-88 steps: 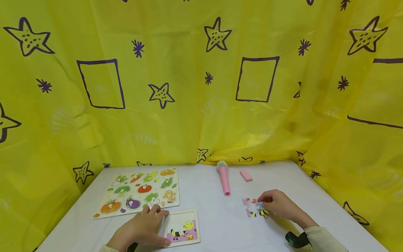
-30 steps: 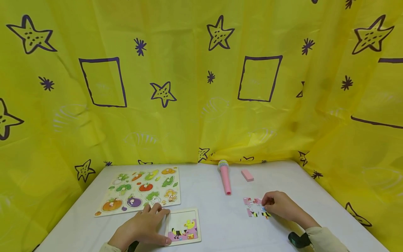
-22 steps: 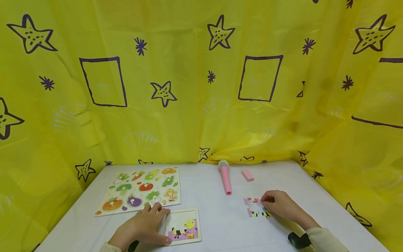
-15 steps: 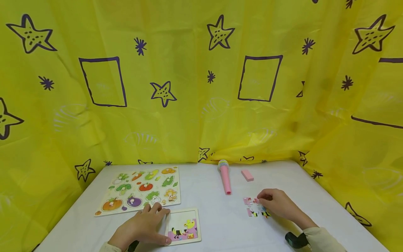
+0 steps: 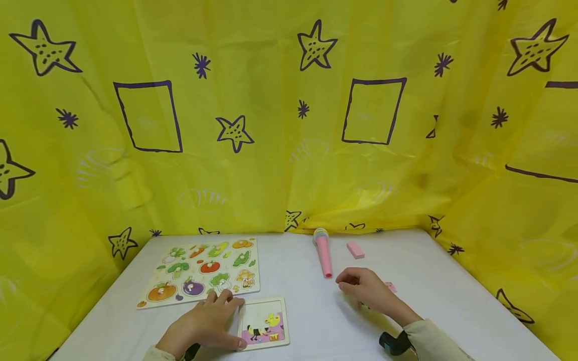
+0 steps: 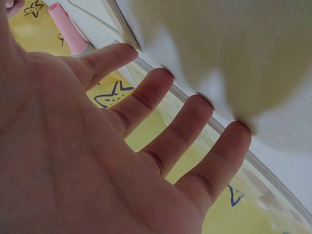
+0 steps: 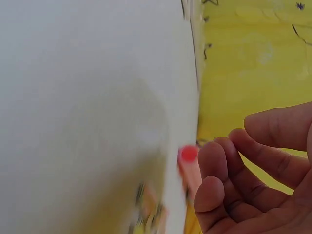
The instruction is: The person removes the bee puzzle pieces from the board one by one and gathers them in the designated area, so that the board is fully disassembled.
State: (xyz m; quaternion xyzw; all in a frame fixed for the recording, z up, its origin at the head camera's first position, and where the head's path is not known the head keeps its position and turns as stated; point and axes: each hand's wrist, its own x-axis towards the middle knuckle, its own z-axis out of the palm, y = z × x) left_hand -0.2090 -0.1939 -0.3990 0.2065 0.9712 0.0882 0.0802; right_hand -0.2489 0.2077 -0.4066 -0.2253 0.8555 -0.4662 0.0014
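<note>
My left hand [image 5: 200,321] lies beside the small picture puzzle tray [image 5: 285,321], thumb at its lower left corner and index finger at its upper left. In the left wrist view its fingers [image 6: 185,122] are spread and fairly straight. The tray holds pieces along its lower part: a yellow animal and a black-and-yellow figure on pink. My right hand [image 5: 370,293] hovers over the table left of where the loose pieces lie, fingers loosely bent. No piece shows between its fingers [image 7: 212,158]. A pink jigsaw piece [image 5: 390,287] peeks out behind it; other pieces are mostly hidden.
A vegetable peg puzzle board [image 5: 226,258] lies at the back left, close to the left fingertips. Behind the right hand are a pink toy microphone [image 5: 323,258] and a pink block [image 5: 355,249]. A yellow curtain [image 5: 271,190] surrounds the white table's far sides.
My right hand has left the loose pieces and moved left, covering most of them from the head view. The left hand and tray have stayed in place.
</note>
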